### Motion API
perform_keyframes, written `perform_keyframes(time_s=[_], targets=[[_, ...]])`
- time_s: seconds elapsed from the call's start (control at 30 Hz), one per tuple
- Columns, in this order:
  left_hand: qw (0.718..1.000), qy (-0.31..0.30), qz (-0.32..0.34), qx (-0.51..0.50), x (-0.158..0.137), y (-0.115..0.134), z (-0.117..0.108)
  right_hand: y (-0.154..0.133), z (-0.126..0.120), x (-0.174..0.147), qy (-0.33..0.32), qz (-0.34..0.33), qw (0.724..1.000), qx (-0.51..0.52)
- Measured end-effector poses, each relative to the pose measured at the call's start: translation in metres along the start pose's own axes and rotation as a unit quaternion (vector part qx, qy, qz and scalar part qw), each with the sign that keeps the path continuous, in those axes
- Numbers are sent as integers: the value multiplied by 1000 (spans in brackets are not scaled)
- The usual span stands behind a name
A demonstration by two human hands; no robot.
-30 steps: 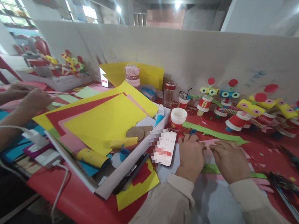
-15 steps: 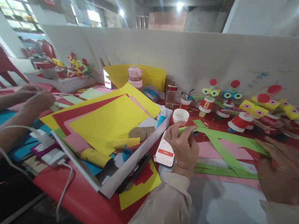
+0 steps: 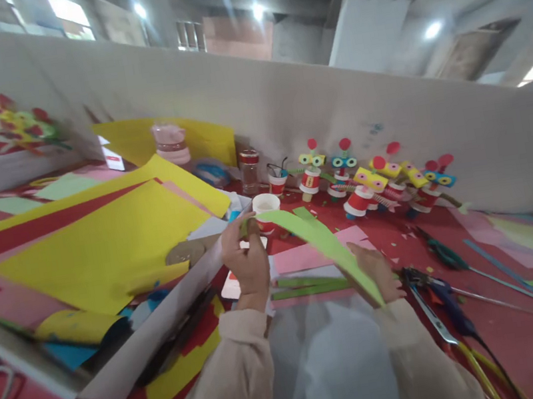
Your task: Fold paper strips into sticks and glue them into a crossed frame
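Observation:
My left hand point(image 3: 245, 263) pinches one end of a light green paper strip point(image 3: 321, 241) between thumb and fingers. The strip arches to the right, and its lower end crosses my right hand point(image 3: 382, 272). That hand is closed around the strip's lower part, its fingers partly hidden behind the paper. Beneath lie narrow green strips point(image 3: 310, 281) and a pink paper piece point(image 3: 301, 259). A white paper cup point(image 3: 266, 205) stands just behind my left hand. Below the hand, a phone point(image 3: 231, 286) lies partly covered.
On the left, a white box point(image 3: 166, 330) holds large yellow sheets point(image 3: 100, 232) and scraps. Several paper-cup figures point(image 3: 360, 201) stand along the wall. At right lie scissors point(image 3: 431, 315), green-handled scissors point(image 3: 450, 257) and more coloured paper point(image 3: 511, 245). A glass jar point(image 3: 250, 172) stands behind the cup.
My view has swung to the right, and the co-worker's arms have mostly left it. My hands have come closer together, with the green strip now lifted and arched between them.

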State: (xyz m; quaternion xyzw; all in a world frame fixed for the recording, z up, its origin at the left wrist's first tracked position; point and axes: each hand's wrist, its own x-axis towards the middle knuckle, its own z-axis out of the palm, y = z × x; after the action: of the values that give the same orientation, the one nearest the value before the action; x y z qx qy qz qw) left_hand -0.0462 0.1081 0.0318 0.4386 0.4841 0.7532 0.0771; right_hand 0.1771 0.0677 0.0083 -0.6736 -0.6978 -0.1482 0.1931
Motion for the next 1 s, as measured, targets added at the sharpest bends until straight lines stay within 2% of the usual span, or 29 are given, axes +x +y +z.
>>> perform_keyframes(time_s=[0.13,0.3,0.43,0.57,0.63,0.67,0.7,0.73,0.8,0.87,0.93,0.97,1.0], targets=[[998,12,-53,-33,-1,-6,1,-14,3,12,-110,31,991,-74],[997,13,-75,-13,2,-13,0,-23,-8,32,-169,-13,981,-93],[996,12,-83,-3,3,-11,-1,-14,-16,44,-161,-45,983,-70],[998,-19,-56,0,1,0,-1,-10,-30,33,-130,-26,991,-35],[999,-41,-14,-10,-2,8,-2,-22,-43,17,-91,-3,994,64],[998,-54,14,-16,-5,14,-2,-32,-50,7,-63,17,984,168],[996,-67,46,-24,-8,21,-3,-44,-58,-2,-37,38,955,293],[993,-81,79,-34,-12,28,-3,-57,-64,-12,-39,44,914,401],[980,-116,148,-61,-19,44,-7,-82,-76,-28,-66,29,837,543],[963,-149,208,-88,-23,59,-14,-98,-84,-40,-90,33,767,635],[954,-163,232,-94,-24,68,-26,-99,-91,-50,-121,67,717,683],[957,-159,228,-86,-24,69,-34,-93,-94,-54,-134,87,707,689],[961,-153,218,-71,-23,69,-44,-83,-97,-59,-139,102,713,680]])
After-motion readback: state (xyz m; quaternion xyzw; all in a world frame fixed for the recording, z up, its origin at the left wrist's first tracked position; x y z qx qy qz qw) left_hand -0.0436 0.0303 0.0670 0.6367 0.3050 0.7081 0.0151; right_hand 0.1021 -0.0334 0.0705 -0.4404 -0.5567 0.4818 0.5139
